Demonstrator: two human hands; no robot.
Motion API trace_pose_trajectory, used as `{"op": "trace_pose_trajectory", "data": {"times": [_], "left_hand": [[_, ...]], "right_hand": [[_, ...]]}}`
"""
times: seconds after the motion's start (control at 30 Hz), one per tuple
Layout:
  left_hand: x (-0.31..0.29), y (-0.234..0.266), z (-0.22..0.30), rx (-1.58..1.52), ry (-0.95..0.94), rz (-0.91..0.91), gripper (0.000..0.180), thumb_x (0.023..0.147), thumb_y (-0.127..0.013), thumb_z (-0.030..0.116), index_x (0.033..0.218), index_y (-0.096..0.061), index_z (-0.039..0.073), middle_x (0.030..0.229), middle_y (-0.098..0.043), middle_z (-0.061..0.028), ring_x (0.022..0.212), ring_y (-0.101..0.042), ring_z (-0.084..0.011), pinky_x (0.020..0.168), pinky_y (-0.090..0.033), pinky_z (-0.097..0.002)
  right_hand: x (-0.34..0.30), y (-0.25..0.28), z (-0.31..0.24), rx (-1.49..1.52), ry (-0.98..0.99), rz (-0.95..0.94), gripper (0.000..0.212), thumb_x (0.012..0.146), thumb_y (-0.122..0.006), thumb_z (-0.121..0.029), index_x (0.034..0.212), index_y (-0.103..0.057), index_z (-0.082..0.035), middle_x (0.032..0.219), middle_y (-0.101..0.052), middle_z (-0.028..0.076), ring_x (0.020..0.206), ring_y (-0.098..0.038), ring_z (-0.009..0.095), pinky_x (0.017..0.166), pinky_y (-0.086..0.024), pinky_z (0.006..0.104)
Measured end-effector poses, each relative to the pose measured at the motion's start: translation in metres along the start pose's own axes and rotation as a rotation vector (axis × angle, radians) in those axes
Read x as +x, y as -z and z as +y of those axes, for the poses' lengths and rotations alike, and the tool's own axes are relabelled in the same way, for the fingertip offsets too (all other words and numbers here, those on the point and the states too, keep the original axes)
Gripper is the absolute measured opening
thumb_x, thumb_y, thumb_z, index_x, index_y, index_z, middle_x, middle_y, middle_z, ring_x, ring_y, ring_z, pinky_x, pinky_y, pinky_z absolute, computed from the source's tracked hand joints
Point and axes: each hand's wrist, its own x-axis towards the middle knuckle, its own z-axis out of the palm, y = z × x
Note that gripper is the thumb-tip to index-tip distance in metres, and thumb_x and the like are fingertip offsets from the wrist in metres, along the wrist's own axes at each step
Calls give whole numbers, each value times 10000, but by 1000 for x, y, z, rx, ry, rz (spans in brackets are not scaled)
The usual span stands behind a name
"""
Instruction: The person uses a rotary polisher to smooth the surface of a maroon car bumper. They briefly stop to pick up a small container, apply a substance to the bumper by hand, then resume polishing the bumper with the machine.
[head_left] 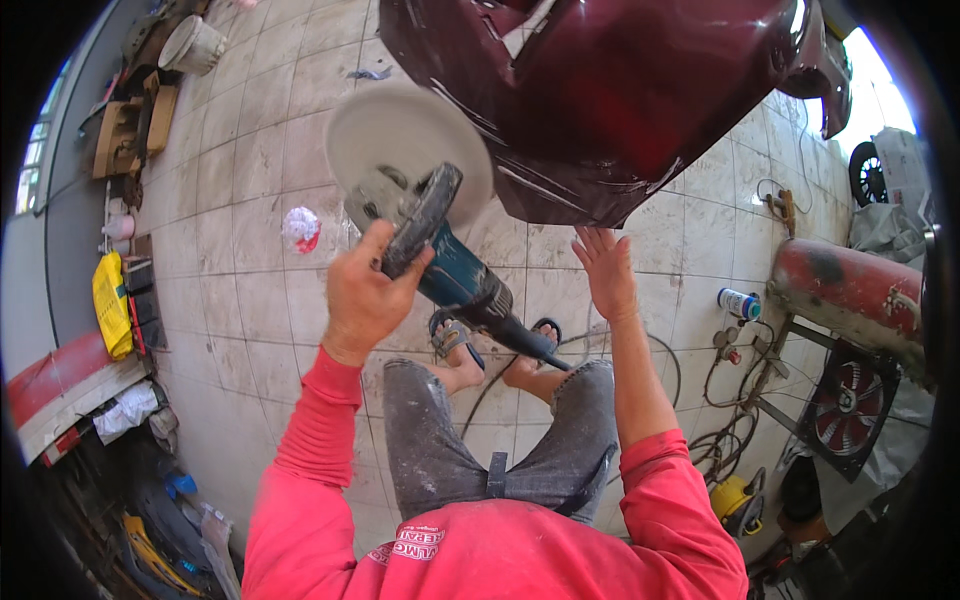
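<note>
My left hand (368,298) is closed round the black front handle of a blue and black power polisher (462,272). The polisher's wide, pale round pad (400,125) faces away from me, near the left side of a glossy maroon car body panel (625,95), which looks like a bumper. Whether pad and panel touch, I cannot tell. My right hand (607,275) is stretched out flat, holding nothing. Its fingertips reach the panel's near lower edge, and some of them may be hidden under it. The polisher's rear end and cord hang between my knees.
A black cord (678,370) runs across the tiled floor to the right. A red cylindrical tank (850,290), a fan (848,408) and a spray can (738,304) are at the right. A red-and-white cloth (301,229) lies left; a bucket (193,47) stands far left.
</note>
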Motion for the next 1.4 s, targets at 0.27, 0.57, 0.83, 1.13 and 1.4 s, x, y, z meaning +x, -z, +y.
{"op": "trace_pose_trajectory", "data": {"times": [0.27,0.57,0.83,1.13,1.4], "left_hand": [[35,-30,-10,409,-518,-10,228,826,-845,53,954,-656,48,678,-613,-144,583,-624,-331,562,-477,-355],[-42,-101,-20,414,-650,-74,333,683,-779,72,917,-544,111,668,-604,-94,621,-657,-343,548,-496,-456],[-60,-115,-4,410,-610,45,315,721,-767,72,961,-568,120,679,-625,-121,633,-664,-366,541,-490,-465],[-55,-112,43,577,-724,9,360,715,-790,94,995,-564,120,695,-632,-111,653,-676,-356,563,-509,-465],[-67,-136,44,589,-585,-3,363,726,-774,81,1018,-560,114,700,-653,-114,642,-684,-361,557,-515,-465]], "right_hand": [[39,0,28,140,299,-276,1201,896,-347,-948,1612,-393,15,1637,-476,170,1527,-406,340,1308,-217,525],[51,-6,15,-75,507,-466,1451,735,-383,-1061,1647,-260,61,1665,-418,178,1522,-420,310,1284,-269,500],[60,6,10,53,448,-606,1302,830,-348,-1000,1569,-404,70,1548,-552,195,1424,-526,311,1239,-348,495],[90,7,24,431,162,-613,648,1149,-351,-555,1394,-632,-26,1331,-719,153,1242,-662,285,1129,-458,480],[106,25,40,475,159,-696,457,1175,-395,-356,1436,-601,-42,1384,-697,122,1281,-652,259,1140,-472,471]]}}
